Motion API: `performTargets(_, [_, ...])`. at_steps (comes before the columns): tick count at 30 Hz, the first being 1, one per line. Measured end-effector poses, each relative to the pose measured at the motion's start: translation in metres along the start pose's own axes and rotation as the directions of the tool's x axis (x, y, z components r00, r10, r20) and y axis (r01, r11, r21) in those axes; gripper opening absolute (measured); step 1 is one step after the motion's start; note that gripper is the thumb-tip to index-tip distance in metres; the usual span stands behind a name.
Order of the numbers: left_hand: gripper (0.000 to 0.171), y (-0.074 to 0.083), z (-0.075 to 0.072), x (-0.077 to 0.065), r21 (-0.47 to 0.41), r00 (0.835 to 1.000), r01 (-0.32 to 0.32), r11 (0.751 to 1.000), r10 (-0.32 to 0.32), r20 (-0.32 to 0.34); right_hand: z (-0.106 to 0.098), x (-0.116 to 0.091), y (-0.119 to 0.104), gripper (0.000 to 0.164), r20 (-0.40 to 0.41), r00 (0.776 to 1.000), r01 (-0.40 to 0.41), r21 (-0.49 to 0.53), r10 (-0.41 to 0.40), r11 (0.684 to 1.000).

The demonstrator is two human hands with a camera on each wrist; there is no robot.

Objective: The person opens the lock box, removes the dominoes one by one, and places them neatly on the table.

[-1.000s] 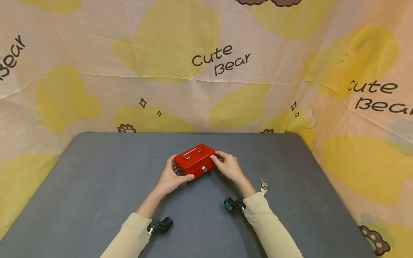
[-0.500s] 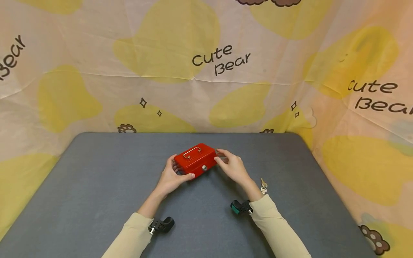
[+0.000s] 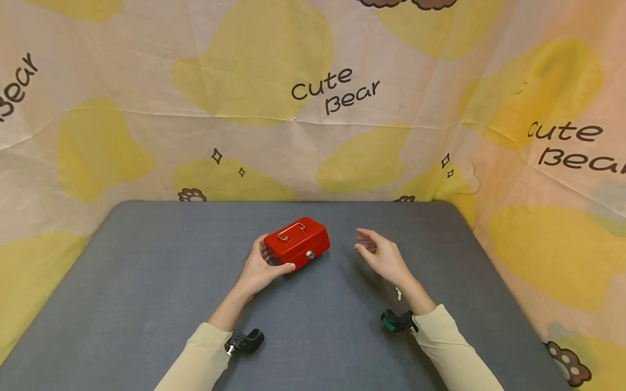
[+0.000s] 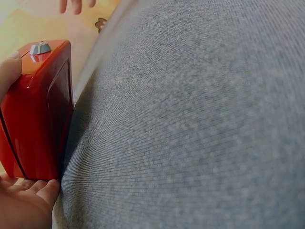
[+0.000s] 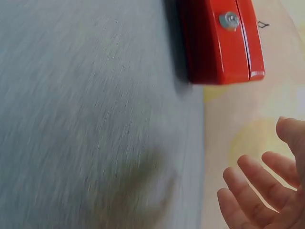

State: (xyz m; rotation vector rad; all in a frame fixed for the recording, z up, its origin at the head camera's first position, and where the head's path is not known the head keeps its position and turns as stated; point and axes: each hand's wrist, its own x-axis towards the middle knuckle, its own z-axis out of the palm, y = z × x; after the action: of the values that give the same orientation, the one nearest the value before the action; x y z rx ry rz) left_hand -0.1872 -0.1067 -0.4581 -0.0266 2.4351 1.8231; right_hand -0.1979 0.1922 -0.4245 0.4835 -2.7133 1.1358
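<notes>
Currently, left hand [image 3: 256, 271] grips red box [image 3: 299, 243] by its left end, thumb on the lock [image 3: 310, 254] side, fingers curled round the end. Box sits mid-table, lid closed; underside visible, contact with gray table [image 3: 146, 298] unclear. Right hand [image 3: 383, 259] is right of box, apart, fingers spread, slightly bent, holding nothing. Key [image 3: 398, 294] near that hand, partly hidden.

On my head feed I have a glossy red, rectangular metal box [image 3: 299, 245], its lid [image 3: 313, 228] shut, with a thin metal handle [image 3: 290, 228] on top and a round silver lock [image 3: 310, 254] in front. It stands askew, right end farther back, its front raised off the grey tabletop [image 3: 171, 282]; I can't tell whether its back edge touches.
</notes>
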Motion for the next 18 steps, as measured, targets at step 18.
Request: performTargets(18, [0.105,-0.002,-0.002,0.001,0.035,1.000,0.001,0.999,-0.002,0.010,-0.041,-0.031,0.042,0.039,0.068,0.993,-0.086,-0.153,0.097,0.984])
